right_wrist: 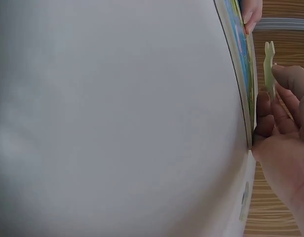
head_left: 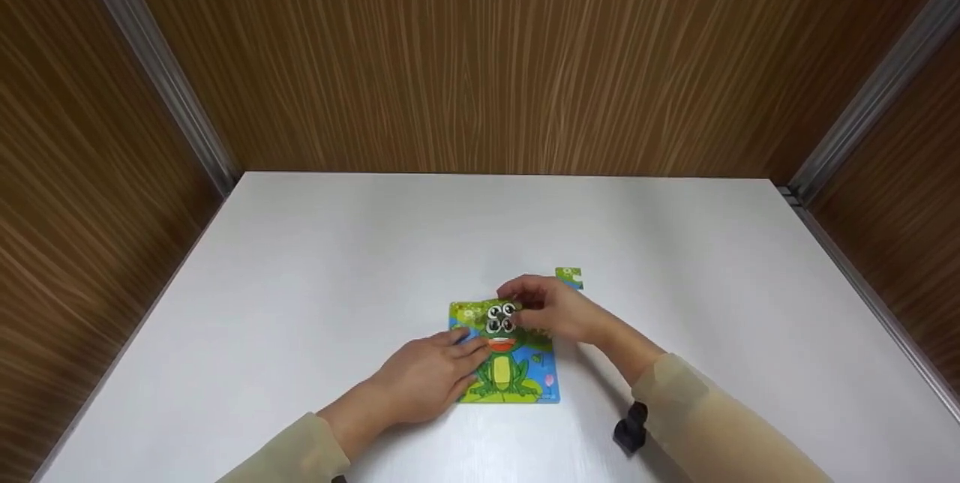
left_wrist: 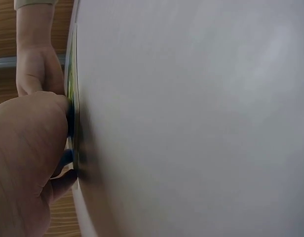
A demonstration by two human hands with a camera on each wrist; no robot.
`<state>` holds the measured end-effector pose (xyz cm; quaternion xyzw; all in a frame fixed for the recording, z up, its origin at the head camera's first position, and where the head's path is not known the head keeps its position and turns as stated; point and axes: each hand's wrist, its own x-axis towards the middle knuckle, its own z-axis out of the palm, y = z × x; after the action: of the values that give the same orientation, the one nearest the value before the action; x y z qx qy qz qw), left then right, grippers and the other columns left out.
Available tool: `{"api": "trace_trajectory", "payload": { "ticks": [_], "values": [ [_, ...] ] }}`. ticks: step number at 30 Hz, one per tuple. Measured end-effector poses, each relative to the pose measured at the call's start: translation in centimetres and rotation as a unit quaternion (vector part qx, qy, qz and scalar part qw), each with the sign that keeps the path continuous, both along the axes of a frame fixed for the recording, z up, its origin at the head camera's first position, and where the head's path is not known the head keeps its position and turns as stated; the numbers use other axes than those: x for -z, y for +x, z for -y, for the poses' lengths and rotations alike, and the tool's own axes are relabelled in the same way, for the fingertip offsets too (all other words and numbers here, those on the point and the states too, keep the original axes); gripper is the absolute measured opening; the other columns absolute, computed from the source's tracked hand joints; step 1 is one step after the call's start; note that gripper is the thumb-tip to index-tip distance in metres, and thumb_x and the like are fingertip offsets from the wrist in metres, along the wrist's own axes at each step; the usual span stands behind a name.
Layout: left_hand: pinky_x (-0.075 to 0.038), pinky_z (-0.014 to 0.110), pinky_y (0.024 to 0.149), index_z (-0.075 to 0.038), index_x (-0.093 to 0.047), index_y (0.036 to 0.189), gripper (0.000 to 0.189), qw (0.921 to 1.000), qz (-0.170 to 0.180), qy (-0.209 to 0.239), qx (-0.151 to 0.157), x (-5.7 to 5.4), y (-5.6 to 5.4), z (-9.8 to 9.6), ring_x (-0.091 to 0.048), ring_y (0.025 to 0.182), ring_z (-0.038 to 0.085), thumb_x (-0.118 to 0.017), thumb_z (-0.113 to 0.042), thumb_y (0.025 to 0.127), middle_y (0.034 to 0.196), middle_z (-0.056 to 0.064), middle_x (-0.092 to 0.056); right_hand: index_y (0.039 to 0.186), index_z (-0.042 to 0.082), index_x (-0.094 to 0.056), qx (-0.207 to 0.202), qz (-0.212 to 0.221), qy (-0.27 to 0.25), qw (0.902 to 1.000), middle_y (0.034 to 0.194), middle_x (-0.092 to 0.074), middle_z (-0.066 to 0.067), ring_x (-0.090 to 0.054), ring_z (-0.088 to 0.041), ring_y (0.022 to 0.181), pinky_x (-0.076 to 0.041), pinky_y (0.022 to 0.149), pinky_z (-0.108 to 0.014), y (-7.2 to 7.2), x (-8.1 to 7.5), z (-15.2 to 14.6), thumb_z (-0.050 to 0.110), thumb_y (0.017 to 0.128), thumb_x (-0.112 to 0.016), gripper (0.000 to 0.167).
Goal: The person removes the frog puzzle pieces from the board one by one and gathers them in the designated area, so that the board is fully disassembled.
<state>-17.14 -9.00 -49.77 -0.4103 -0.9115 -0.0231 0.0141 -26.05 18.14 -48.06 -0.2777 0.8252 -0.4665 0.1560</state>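
Observation:
A frog jigsaw puzzle [head_left: 502,374] lies flat in its board on the white table. My left hand [head_left: 431,374] rests on the board's left side, fingers straight and spread over the picture. In the left wrist view the board [left_wrist: 75,59] shows edge-on beside that hand. Over the upper part of the board, my right hand [head_left: 551,310] pinches a puzzle piece [right_wrist: 269,69] between thumb and fingers. The piece stands tilted above the board in the right wrist view. Two pairs of frog eyes show one above the other near the right thumb.
A loose green and blue puzzle piece [head_left: 568,274] lies on the table [head_left: 337,243] just beyond the right hand. Wood-grain panels [head_left: 465,55] enclose the table at the back and sides. A black device [head_left: 631,429] sits at the right sleeve.

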Motion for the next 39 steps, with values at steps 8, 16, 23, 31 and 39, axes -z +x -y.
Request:
{"api": "trace_trajectory", "payload": {
  "ticks": [8,16,23,31,39],
  "values": [
    [-0.043,0.042,0.118,-0.013,-0.053,0.158,0.049,0.9997,0.021,-0.002,-0.008,-0.1,0.0,-0.3,-0.049,0.147,0.029,-0.048,-0.034,0.114,0.161,0.001,-0.051,0.134,0.013,-0.071,0.027,-0.061,-0.007,0.9977,0.13,-0.072,0.0,-0.064,-0.023,0.117,-0.049,0.095,-0.041,-0.2,-3.1,-2.0,0.016,0.099,-0.076,0.036],
    [-0.043,0.043,0.119,-0.015,-0.05,0.16,0.05,0.9991,0.037,-0.005,-0.02,-0.2,-0.1,0.1,-0.047,0.149,0.029,-0.046,-0.035,0.114,0.163,0.0,-0.049,0.133,0.014,-0.072,0.069,-0.071,-0.001,0.9951,0.131,-0.071,-0.001,-0.062,-0.025,0.12,-0.048,0.099,-0.042,-1.2,-4.5,-4.4,0.015,0.098,-0.079,0.036],
    [-0.043,0.043,0.119,-0.014,-0.051,0.159,0.049,0.9993,0.032,0.001,-0.021,-0.2,-0.1,0.3,-0.048,0.149,0.029,-0.047,-0.034,0.114,0.162,0.0,-0.05,0.132,0.01,-0.072,0.088,-0.09,-0.002,0.992,0.132,-0.071,-0.004,-0.062,-0.025,0.122,-0.046,0.099,-0.041,-2.1,-4.4,-6.6,0.011,0.097,-0.078,0.036],
    [-0.043,0.042,0.119,-0.013,-0.054,0.157,0.047,0.9998,0.013,0.008,-0.011,-0.2,0.0,0.5,-0.049,0.147,0.032,-0.049,-0.031,0.114,0.159,0.002,-0.053,0.133,0.008,-0.071,0.118,-0.084,0.001,0.9895,0.134,-0.071,-0.008,-0.062,-0.028,0.124,-0.047,0.099,-0.041,-2.6,-3.9,-8.8,0.008,0.097,-0.077,0.036],
    [-0.044,0.044,0.118,-0.013,-0.053,0.158,0.048,0.9996,0.023,0.006,-0.018,-0.2,0.0,0.3,-0.048,0.148,0.03,-0.048,-0.032,0.114,0.162,0.001,-0.051,0.138,0.001,-0.066,0.151,-0.061,0.0,0.9867,0.138,-0.068,-0.016,-0.059,-0.036,0.127,-0.044,0.104,-0.05,-3.5,-2.5,-10.6,0.002,0.098,-0.073,0.04]
  ]
}}
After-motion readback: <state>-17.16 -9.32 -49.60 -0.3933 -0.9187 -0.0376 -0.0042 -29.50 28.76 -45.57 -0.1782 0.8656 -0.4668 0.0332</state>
